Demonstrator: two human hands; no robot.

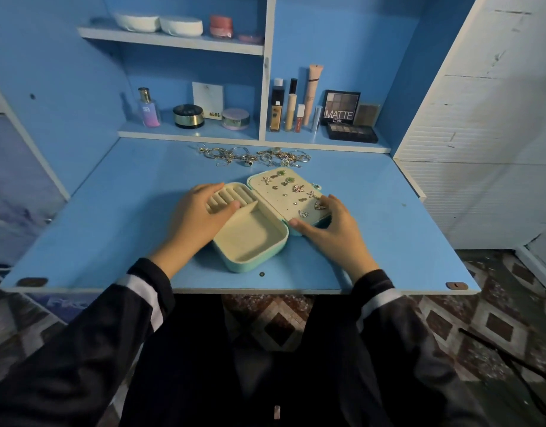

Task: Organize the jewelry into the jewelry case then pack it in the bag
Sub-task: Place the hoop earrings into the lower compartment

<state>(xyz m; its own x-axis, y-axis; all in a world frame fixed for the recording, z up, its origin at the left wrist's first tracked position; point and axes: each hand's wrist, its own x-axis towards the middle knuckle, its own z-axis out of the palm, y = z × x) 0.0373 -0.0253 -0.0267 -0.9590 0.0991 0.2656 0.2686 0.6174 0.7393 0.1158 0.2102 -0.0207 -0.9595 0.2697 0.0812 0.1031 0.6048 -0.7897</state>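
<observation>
The soft, rounded case (254, 266) is pressed flat under the open-fingered left hand (201, 217) and right hand (330, 226); shiny chains (253, 155) are piled beyond them.

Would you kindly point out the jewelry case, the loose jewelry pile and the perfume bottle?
jewelry case (250, 238): head view, floor of its large compartment
loose jewelry pile (250, 157): head view, middle of the tangle
perfume bottle (149, 111): head view, glass body

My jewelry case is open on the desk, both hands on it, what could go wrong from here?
The tangled chains and rings at the back of the desk may knot tighter if lifted in a clump.
The right hand rests on the lid beside the earrings; its fingers might knock one loose.
The case sits near the desk's front edge; a nudge might push it off.
</observation>
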